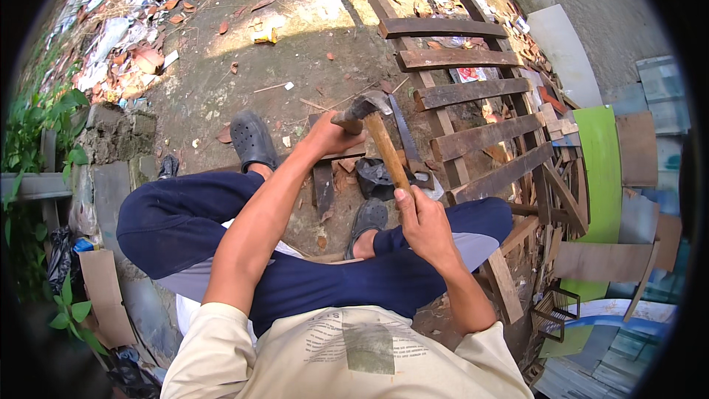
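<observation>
A claw hammer (385, 142) is held above the ground between the person's knees, its wooden handle closed in the right hand (425, 223), fingers wrapped round the lower end and thumb along the shaft. The left hand (330, 135) is curled beside the hammer's head; whether it grips a small piece there or only steadies something, I cannot tell, since its fingers are mostly hidden and the head overlaps that spot. The handle's butt is covered by the right fist.

The hammer's long axis slants from the right fist forward and slightly left, head at the far end. Just beyond lies a handsaw (403, 131), and near its handle a black plastic bag (375, 178). Dark clogs (253, 140) are on both feet, the right one partly hidden by the leg. Farther right stands a slatted wooden frame (484, 137).
</observation>
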`<state>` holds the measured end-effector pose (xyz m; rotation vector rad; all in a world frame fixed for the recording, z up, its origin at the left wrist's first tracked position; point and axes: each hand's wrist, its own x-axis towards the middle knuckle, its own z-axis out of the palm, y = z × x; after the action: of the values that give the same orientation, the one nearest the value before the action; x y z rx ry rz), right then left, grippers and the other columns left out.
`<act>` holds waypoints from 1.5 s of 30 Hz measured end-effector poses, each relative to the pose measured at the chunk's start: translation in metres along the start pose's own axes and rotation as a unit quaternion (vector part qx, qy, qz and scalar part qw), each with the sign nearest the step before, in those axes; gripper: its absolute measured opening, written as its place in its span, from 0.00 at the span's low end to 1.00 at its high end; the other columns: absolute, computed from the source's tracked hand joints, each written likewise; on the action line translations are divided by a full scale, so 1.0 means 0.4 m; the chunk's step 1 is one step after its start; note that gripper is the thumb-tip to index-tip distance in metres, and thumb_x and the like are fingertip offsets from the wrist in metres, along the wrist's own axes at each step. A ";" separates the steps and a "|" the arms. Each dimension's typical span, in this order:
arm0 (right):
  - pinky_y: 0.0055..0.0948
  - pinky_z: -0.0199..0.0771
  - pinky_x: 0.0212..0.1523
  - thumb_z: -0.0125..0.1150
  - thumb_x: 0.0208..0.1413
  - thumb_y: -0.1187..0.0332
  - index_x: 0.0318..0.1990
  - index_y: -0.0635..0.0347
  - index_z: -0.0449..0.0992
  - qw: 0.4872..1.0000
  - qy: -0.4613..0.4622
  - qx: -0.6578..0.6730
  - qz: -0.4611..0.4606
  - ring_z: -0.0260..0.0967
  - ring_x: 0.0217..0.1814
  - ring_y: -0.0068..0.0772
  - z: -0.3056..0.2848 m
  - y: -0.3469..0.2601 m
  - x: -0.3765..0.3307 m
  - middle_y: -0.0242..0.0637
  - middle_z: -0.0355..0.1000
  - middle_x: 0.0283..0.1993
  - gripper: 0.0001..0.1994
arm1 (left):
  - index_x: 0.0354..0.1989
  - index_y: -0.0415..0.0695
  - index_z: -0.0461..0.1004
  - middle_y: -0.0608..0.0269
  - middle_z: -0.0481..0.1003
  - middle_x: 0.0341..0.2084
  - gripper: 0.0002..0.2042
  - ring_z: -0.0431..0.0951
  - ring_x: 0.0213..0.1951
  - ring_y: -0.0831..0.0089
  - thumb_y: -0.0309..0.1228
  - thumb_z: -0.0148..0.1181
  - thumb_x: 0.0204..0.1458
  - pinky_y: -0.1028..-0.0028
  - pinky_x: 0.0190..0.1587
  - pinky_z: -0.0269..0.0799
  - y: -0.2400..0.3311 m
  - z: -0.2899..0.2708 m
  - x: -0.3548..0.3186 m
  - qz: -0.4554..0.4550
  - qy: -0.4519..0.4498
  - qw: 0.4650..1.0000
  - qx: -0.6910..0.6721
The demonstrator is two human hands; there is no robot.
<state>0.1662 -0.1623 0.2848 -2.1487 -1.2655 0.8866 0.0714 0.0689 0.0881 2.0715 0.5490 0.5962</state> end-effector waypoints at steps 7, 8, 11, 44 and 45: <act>0.45 0.66 0.23 0.51 0.71 0.59 0.37 0.66 0.69 0.994 0.067 0.020 -0.079 0.72 0.22 0.58 0.043 0.004 -0.010 0.53 0.67 0.19 0.17 | 0.33 0.41 0.77 0.54 0.78 0.23 0.14 0.79 0.28 0.57 0.41 0.67 0.50 0.63 0.34 0.75 -0.003 -0.010 0.005 0.019 0.007 1.000 0.020; 0.43 0.68 0.22 0.51 0.71 0.59 0.38 0.67 0.69 1.000 -0.011 -0.009 -0.023 0.75 0.22 0.53 0.024 0.005 0.001 0.50 0.68 0.17 0.16 | 0.33 0.41 0.77 0.55 0.78 0.23 0.14 0.79 0.27 0.58 0.41 0.67 0.50 0.62 0.34 0.75 -0.003 -0.013 0.005 0.035 0.019 0.999 0.022; 0.42 0.69 0.22 0.51 0.71 0.59 0.38 0.67 0.68 0.997 -0.012 0.078 0.013 0.75 0.21 0.51 0.007 -0.047 -0.028 0.47 0.68 0.15 0.17 | 0.34 0.41 0.77 0.56 0.78 0.24 0.13 0.78 0.28 0.62 0.37 0.68 0.50 0.64 0.35 0.75 -0.015 -0.028 0.000 -0.029 -0.033 0.999 0.011; 0.39 0.64 0.20 0.53 0.70 0.59 0.37 0.66 0.69 0.981 0.105 0.089 -0.137 0.68 0.16 0.47 0.037 -0.022 0.002 0.44 0.64 0.15 0.16 | 0.37 0.40 0.79 0.57 0.81 0.32 0.15 0.79 0.34 0.69 0.41 0.68 0.54 0.65 0.40 0.75 -0.068 -0.056 -0.010 -0.116 -0.094 0.987 -0.056; 0.37 0.63 0.20 0.52 0.70 0.58 0.36 0.66 0.69 0.984 0.104 0.078 -0.124 0.66 0.16 0.41 0.042 -0.008 0.006 0.42 0.64 0.16 0.18 | 0.38 0.40 0.79 0.58 0.81 0.32 0.16 0.79 0.35 0.70 0.41 0.68 0.54 0.66 0.40 0.75 -0.098 -0.074 -0.019 -0.110 -0.082 0.988 -0.074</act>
<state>0.1528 -0.1571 0.2748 -1.8572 -1.2775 0.6193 0.0415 0.1034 0.0679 1.8694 0.6077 0.3242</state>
